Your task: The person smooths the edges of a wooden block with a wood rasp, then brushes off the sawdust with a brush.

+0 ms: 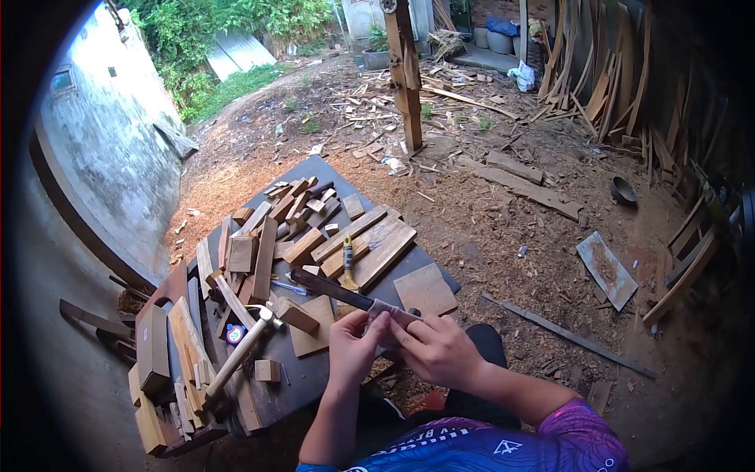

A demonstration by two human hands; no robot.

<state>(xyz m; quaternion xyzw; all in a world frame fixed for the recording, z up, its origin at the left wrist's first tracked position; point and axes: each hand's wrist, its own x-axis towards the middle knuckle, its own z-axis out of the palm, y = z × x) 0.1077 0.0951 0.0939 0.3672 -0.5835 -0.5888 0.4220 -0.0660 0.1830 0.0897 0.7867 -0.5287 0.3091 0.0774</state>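
Observation:
Both hands are together above the near right edge of the dark table [314, 387]. They hold a long, dark, knife-shaped piece [332, 288] that points away to the left. A pale greyish-pink sheet [395, 314] is folded around its near end; whether it is cloth or sandpaper I cannot tell. My left hand [354, 346] pinches the sheet with thumb and fingers. Closed on the same end from the right is my right hand [440, 350]. Just beyond the dark piece stands a yellow tube [348, 256]. Under it lies a flat square board [316, 326].
Wood blocks [303, 248] crowd the table's far half. A hammer [242, 354] with a pale handle lies at left, near a small round blue-and-white item [235, 333]. A wooden post [405, 79] rises beyond. Planks [621, 71] lean at right; wood scraps litter the ground.

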